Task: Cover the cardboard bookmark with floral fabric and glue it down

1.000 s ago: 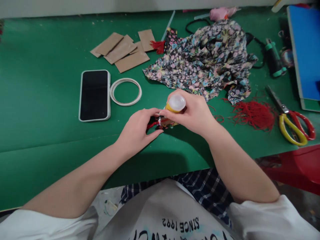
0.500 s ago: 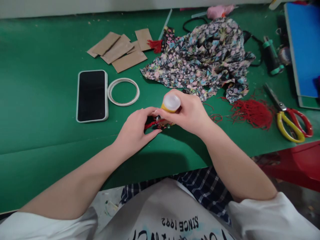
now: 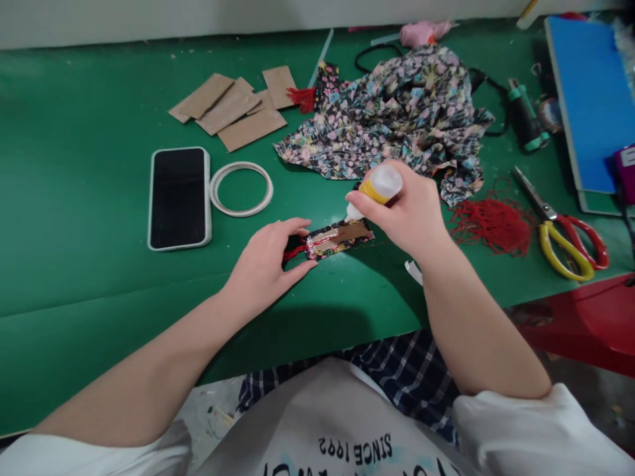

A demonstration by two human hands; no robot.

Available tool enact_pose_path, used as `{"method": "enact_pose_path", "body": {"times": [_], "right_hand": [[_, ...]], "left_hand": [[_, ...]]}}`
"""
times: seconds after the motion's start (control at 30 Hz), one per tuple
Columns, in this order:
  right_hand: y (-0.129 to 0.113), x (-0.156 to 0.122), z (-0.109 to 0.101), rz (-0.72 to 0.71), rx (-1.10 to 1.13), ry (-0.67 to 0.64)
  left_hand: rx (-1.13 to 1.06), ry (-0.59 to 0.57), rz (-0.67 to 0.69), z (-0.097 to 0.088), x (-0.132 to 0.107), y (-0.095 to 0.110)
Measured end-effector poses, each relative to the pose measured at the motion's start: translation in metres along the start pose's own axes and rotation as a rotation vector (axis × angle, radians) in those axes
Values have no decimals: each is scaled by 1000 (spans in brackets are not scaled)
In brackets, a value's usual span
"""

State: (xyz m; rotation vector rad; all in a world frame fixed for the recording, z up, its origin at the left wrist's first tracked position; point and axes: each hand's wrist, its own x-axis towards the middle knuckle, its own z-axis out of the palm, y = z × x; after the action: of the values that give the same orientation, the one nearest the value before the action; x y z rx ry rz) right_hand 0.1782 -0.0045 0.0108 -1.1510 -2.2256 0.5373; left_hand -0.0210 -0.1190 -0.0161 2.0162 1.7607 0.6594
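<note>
While the right hand (image 3: 409, 205) is grasping a squeeze bottle (image 3: 384, 184), the left hand (image 3: 265, 258) is bracketing one end of a floral-edged strip (image 3: 353, 231) between thumb and forefinger. Whether those fingers are pinching or merely steadying, I cannot tell. Strip location: it is lying on the green table (image 3: 124, 284), before the torso and between the two hands. Long axis: running left to right, the right end slanting slightly away from the person. Nearer hand: the left, whose thumb is lying by the near edge and whose forefinger is sitting by the far corner. A red cord (image 3: 294, 252) is extending from the strip's left end towards the left palm. The right hand is hovering to the right and beyond the far edge, with the bottle's white nozzle (image 3: 351, 213) slanting down; its tip is pointing at that edge, a little right of its middle. Contact there: unclear. A white scrap (image 3: 413, 272) is lying just beside the right forearm (image 3: 471, 311).
</note>
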Motion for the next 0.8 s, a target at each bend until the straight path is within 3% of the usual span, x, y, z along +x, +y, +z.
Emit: {"method": "enact_pose_path", "body": {"times": [0.4,0.57,0.8], "right_hand": [[-6,-1,3,-61,-12,-58],[-1,0,0,-33,-29,-2],[4,0,-4,-5,-53,-29]], "left_hand": [[-14,-16,-17,0,1,-1],[-8,-2,-1,0,0,-1],[-1,-8,-7,-1,1,0]]}}
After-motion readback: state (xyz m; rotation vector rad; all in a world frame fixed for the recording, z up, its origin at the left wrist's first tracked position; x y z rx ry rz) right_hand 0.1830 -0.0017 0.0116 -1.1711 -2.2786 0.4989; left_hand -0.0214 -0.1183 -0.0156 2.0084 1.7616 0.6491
